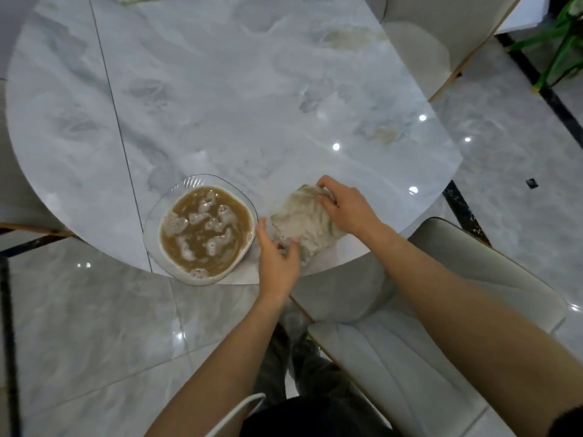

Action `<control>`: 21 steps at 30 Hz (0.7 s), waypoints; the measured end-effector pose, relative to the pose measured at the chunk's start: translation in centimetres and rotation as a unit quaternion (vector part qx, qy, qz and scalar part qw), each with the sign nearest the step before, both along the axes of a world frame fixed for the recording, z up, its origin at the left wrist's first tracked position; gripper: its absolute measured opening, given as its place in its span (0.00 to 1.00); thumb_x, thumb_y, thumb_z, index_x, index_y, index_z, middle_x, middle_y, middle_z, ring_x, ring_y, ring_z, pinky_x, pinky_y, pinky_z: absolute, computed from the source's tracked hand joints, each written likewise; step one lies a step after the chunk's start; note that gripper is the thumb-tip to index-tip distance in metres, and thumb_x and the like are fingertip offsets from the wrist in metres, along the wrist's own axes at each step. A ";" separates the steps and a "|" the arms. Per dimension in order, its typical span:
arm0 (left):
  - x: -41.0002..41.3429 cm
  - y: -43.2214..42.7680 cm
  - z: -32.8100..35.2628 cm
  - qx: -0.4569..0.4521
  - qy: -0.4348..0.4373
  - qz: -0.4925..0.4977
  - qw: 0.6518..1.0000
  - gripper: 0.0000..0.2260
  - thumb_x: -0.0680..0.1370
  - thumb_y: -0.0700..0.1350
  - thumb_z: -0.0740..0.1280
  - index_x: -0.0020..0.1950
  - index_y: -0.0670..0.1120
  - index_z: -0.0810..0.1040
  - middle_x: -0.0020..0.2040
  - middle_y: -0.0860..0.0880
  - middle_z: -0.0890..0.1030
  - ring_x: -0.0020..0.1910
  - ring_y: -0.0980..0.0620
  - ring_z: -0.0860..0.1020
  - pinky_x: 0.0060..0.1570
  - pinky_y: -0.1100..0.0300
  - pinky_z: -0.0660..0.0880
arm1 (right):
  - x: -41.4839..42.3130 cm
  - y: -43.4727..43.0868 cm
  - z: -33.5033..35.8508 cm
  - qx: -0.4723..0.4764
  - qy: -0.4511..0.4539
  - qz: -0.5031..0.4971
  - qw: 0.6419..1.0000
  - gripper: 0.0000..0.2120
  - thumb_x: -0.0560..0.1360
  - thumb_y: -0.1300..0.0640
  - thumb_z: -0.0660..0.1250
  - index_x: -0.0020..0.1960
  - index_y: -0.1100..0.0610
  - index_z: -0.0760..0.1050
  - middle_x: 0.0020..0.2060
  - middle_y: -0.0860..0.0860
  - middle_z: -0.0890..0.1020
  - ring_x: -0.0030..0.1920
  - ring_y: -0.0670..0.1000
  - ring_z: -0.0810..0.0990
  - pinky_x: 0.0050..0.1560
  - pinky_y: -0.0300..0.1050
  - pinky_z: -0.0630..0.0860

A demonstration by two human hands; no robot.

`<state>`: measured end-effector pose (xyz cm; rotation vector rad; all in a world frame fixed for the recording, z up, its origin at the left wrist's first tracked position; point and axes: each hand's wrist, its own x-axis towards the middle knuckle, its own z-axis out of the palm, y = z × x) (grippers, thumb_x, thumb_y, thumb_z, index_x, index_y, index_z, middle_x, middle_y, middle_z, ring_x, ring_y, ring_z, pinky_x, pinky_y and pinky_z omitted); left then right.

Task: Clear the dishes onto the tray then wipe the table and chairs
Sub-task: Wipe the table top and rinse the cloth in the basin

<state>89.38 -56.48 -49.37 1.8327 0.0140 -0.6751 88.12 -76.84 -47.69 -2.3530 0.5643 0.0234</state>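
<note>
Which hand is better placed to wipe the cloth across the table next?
Likely the right hand: it lies on top of the cloth, fingers curled over its far edge. The left hand holds the near corner beside the bowl.

Soft, even light from above; small lamp glints dot my glossy worktop (220, 89) and the floor (94, 326). Edges bow, and everything looks slightly blurred.
</note>
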 end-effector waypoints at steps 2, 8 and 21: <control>-0.8 0.4 -0.1 0.055 -0.019 -0.046 0.997 0.36 0.82 0.49 0.68 0.83 0.61 0.48 0.42 0.51 0.81 0.38 0.56 0.82 0.39 0.58 0.81 | 2.2 -0.8 -0.4 -0.026 0.006 0.029 0.999 0.10 0.83 0.55 0.62 0.64 0.52 0.72 0.32 0.45 0.71 0.35 0.52 0.74 0.38 0.48 0.71; -2.2 2.0 -0.5 0.113 -0.082 -0.122 0.983 0.19 0.83 0.48 0.66 0.73 0.51 0.66 0.37 0.52 0.78 0.36 0.56 0.79 0.37 0.53 0.80 | 3.2 -0.2 -3.3 -0.210 -0.008 0.065 0.976 0.21 0.77 0.53 0.68 0.69 0.54 0.74 0.63 0.60 0.76 0.58 0.62 0.76 0.53 0.59 0.77; 0.6 2.5 -2.2 0.005 -0.131 -0.128 0.983 0.13 0.83 0.41 0.63 0.62 0.59 0.73 0.47 0.58 0.78 0.42 0.54 0.79 0.41 0.65 0.76 | 4.5 5.7 -8.4 -0.244 0.055 0.053 0.967 0.40 0.79 0.29 0.53 0.84 0.49 0.51 0.84 0.55 0.53 0.83 0.60 0.49 0.79 0.66 0.49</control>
